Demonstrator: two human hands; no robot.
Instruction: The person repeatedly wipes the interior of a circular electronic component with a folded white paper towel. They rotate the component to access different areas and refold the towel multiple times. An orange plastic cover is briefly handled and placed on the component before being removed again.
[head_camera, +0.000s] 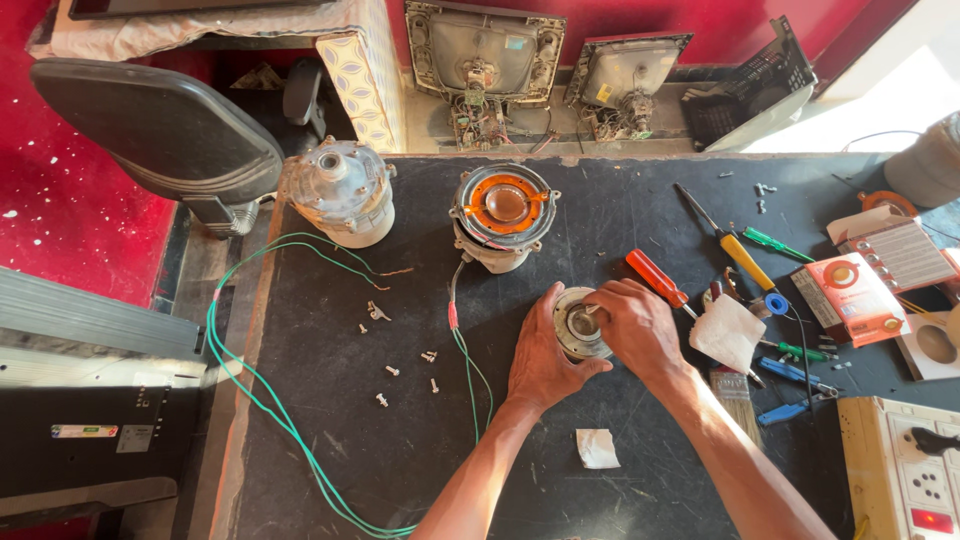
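On the black worktop (380, 450) my left hand (540, 355) cups a round metal part with a central hole (577, 325) from its left side. My right hand (635, 325) rests on top of that same part, fingertips pinching something small over its centre; what they pinch is too small to tell. Behind the hands stands a cylindrical unit with an orange disc on top (502, 210), and a second whitish motor-like unit (343, 192) stands to its left. A red-handled screwdriver (656, 277) lies just right of my right hand.
Several loose screws (405, 365) lie left of my hands, with green wire (262, 400) looping along the worktop's left edge. Screwdrivers, a brush, a white cloth (727, 333) and small boxes (850, 298) crowd the right side. A scrap of white paper (598, 448) lies near the front.
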